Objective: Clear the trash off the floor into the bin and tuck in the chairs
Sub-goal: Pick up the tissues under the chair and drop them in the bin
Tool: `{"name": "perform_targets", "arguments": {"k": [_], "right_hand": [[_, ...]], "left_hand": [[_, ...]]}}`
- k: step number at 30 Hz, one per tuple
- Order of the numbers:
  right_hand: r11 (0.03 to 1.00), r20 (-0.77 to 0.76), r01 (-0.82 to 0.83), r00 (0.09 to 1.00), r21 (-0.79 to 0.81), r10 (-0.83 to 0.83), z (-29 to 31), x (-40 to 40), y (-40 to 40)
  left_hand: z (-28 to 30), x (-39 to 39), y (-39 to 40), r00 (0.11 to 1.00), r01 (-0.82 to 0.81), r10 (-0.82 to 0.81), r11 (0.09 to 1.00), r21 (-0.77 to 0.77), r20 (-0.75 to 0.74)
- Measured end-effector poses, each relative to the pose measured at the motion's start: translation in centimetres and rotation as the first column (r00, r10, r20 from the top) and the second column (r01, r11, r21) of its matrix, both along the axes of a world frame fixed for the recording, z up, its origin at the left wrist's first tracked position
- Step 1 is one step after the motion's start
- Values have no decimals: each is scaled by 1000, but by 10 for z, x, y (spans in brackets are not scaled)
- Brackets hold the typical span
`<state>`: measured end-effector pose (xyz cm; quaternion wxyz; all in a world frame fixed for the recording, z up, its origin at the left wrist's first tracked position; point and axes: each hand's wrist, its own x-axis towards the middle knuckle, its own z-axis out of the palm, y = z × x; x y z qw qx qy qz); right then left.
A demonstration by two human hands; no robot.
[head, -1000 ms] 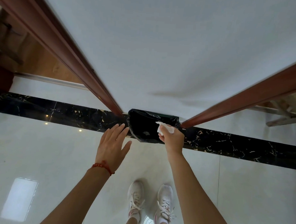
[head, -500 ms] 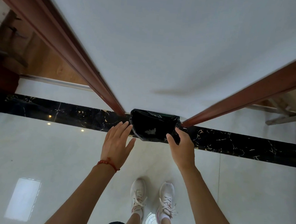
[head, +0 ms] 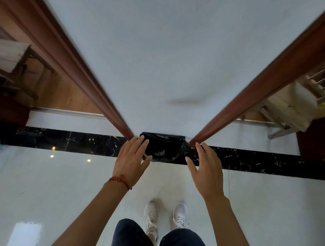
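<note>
black-lined bin [head: 163,147] against the wall on the floor [head: 68,183], white scrap inside. left hand [head: 132,159] and right hand [head: 206,168] either side of it, fingers spread, grasping nothing.

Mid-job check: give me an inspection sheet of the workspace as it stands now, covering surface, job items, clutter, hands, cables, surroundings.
Surface: glossy pale tiled floor crossed by a black marble strip.
Job's things: bin with black liner against the white wall; pale scraps lie inside. A wooden chair shows through the left doorway, another chair through the right.
Clutter: nothing seen on the floor in view.
Hands: left hand and right hand hover at the bin's two sides, fingers relaxed, holding nothing.
Cables: nothing seen.
Surroundings: red-brown door frames either side of the wall; the person's white shoes below.
</note>
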<state>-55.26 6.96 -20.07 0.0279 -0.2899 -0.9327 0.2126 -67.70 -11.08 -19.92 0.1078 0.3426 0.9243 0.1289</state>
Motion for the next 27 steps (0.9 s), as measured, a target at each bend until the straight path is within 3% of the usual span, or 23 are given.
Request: {"name": "perform_targets", "arguments": {"k": [14, 27], "right_hand": [[979, -57, 203, 978, 13, -201, 109, 76, 36], [860, -57, 507, 862, 52, -504, 131, 212, 82]], "left_hand": [[114, 42, 66, 983, 181, -180, 983, -9, 36], [144, 130, 158, 884, 468, -466, 881, -74, 42]]}}
